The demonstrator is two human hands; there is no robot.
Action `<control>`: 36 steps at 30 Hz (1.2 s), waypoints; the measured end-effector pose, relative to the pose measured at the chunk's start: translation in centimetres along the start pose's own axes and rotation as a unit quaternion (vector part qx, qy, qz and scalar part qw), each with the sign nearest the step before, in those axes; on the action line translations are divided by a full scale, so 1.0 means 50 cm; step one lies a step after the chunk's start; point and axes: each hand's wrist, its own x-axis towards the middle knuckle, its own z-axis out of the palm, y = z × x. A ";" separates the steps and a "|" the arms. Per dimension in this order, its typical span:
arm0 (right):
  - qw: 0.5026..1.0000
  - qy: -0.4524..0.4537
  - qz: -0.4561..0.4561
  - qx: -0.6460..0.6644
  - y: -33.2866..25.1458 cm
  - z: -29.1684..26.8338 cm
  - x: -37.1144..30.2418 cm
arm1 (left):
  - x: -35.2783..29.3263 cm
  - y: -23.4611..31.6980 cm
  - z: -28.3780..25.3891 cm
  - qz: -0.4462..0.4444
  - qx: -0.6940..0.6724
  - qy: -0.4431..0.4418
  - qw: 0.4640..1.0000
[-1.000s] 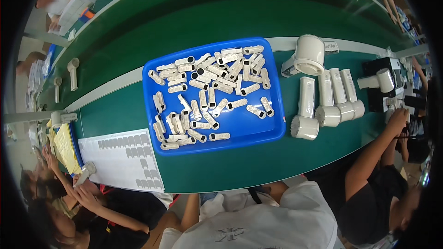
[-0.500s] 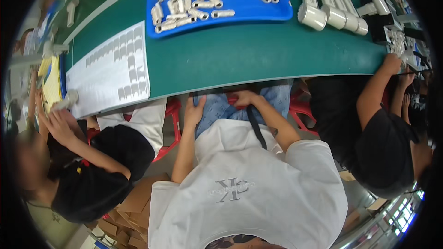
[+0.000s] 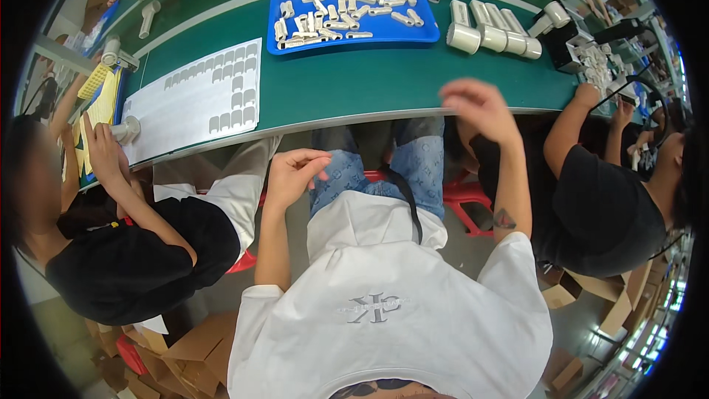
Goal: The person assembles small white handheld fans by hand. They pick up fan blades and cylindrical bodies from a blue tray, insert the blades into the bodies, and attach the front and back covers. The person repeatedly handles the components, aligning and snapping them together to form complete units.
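Observation:
My left hand [image 3: 293, 174] is raised over my lap, short of the table edge. Its fingers are loosely bent, with nothing visible in them. My right hand [image 3: 480, 108] hovers at the table's front edge, slightly blurred, fingers loosely apart and holding nothing I can see. Beyond it on the green table [image 3: 354, 89] lie several white cylinder-headed housings with handles [image 3: 493, 38]. A blue tray [image 3: 276, 26] farther back holds many small white elongated plastic parts [image 3: 347, 7]. Neither hand touches the tray or the housings.
White sheets with printed grey shapes [image 3: 203, 103] lie on the table's left. A co-worker in black [image 3: 125, 266] sits left, beside a white handheld fan [image 3: 125, 130]; another co-worker [image 3: 605, 192] reaches toward white parts on the right. Red stools [image 3: 469, 203] and cardboard boxes [image 3: 196, 351] are below.
Both hands have lifted from my lap. My right hand has swung up and right to the table edge; my left has risen slightly left. The view has shifted, showing more of the table's far side.

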 end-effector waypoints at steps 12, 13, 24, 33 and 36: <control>0.835 0.169 -0.117 -0.510 0.063 -0.137 0.176 | -0.021 -0.266 0.003 0.004 0.100 0.197 0.975; 0.839 0.192 -0.146 -0.488 0.063 -0.131 0.175 | -0.030 -0.304 0.018 -0.063 0.066 0.185 0.978; 0.920 0.118 -0.244 -0.283 -0.132 -0.018 0.112 | -0.029 0.071 0.013 0.040 0.117 -0.050 0.991; 0.934 -0.056 -0.198 -0.291 -0.104 0.128 0.253 | 0.230 0.166 0.053 0.242 0.107 0.116 0.957; 0.943 -0.072 -0.198 -0.257 -0.075 0.123 0.271 | 0.239 0.160 0.050 0.226 0.134 0.037 0.964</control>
